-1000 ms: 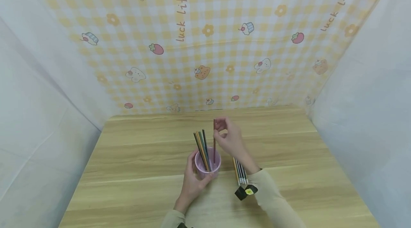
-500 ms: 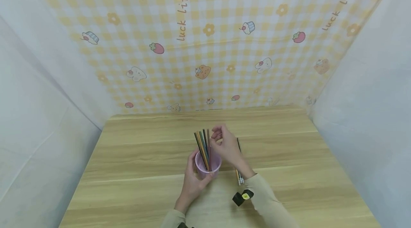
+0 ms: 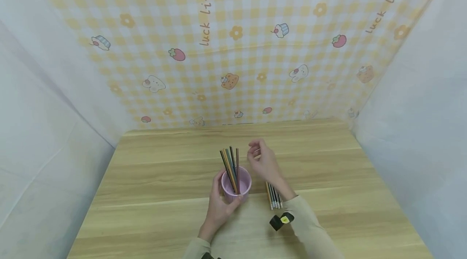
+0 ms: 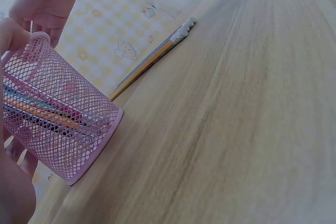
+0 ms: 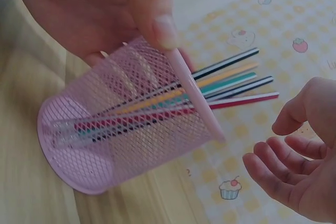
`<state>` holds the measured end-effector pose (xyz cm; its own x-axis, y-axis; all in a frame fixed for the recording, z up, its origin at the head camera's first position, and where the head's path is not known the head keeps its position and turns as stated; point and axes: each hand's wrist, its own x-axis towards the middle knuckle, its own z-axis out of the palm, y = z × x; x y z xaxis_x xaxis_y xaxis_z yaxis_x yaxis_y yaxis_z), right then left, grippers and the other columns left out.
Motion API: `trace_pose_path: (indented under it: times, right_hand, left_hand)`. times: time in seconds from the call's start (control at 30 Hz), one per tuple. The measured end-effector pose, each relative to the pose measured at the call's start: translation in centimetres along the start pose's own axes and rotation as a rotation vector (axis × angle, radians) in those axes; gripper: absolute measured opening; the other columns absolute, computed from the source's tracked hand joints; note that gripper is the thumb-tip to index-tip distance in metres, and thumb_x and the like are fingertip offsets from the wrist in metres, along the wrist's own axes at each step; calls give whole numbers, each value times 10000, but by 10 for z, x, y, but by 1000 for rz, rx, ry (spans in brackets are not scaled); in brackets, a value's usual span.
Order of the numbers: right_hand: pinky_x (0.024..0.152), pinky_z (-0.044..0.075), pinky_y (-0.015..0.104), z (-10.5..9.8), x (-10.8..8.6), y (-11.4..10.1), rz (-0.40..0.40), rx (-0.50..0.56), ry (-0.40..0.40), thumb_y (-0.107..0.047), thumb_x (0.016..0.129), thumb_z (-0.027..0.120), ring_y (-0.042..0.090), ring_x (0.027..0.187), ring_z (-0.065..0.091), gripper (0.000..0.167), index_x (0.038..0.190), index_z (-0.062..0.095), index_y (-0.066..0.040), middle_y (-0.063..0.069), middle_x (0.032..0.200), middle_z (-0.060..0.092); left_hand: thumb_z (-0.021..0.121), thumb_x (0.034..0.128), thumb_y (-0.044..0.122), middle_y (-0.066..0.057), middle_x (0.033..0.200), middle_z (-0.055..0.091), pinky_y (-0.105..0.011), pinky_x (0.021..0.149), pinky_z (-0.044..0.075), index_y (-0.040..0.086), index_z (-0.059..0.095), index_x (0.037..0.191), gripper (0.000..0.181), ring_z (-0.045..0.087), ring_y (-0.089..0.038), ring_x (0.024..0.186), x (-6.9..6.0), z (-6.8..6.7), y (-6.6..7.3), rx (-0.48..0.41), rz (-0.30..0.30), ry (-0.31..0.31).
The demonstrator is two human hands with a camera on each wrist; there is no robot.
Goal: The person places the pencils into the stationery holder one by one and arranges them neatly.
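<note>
My left hand (image 3: 217, 209) grips a pink mesh pencil cup (image 5: 134, 163), which stands on the table; the thumb lies at its rim. Several pencils (image 3: 228, 165) in black, yellow and green lean inside it toward the far left. Beside them leans a red pencil (image 5: 244, 100), slightly apart from the rest. My right hand (image 3: 265, 165) hovers just right of the cup, fingers loosely bent, with nothing between them. Under the right forearm several pencils (image 3: 273, 199) lie side by side on the table, eraser ends toward me; their far ends are hidden.
The wood-grain table (image 3: 157, 210) reaches back to a yellow checked cloth (image 3: 233, 56) hanging behind it. White sheets (image 3: 419, 129) hang at both sides. A black strap with a yellow mark (image 3: 282, 220) is on the right wrist.
My right hand has lowered the red pencil into the cup, tipped it left toward the others, let go and drawn back to the right. The left hand stays on the cup.
</note>
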<state>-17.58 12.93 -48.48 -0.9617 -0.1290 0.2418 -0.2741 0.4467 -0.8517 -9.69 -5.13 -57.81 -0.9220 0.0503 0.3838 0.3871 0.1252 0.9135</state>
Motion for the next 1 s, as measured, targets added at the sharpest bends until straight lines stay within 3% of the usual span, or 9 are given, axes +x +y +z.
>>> trace_pose_path:
  times: [0.5,0.67,0.83,1.0]
  right_hand:
    - [753,603,323,-30,-1,29,88,-84,4,3,890,627,273,897,671,311,1192,555,15,178,1025,661]
    - [765,610,362,-34,-2,44,154,-91,-6,-2,884,629,287,898,670,330,1202,553,31,179,1014,649]
    - [716,603,346,-35,-4,63,153,-133,11,11,834,632,277,824,657,347,1163,550,90,181,947,631]
    - [789,598,416,-36,-6,76,227,-200,-32,7,835,650,313,890,656,365,1172,536,90,215,992,651]
  left_hand:
    - [858,758,149,-133,1476,529,-597,1089,456,99,371,1518,904,525,-357,1338,-1,0,-3,7,-10,1]
    - [857,756,157,-127,1475,531,-608,1090,450,107,375,1516,901,523,-356,1340,-1,0,-3,-4,-19,-3]
    - [858,749,148,-121,1475,530,-624,1104,427,117,380,1513,902,515,-351,1347,-1,0,-3,-16,-28,-4]
    - [858,750,148,-127,1463,538,-589,1078,470,112,382,1512,899,533,-357,1323,-1,0,-3,-9,-17,0]
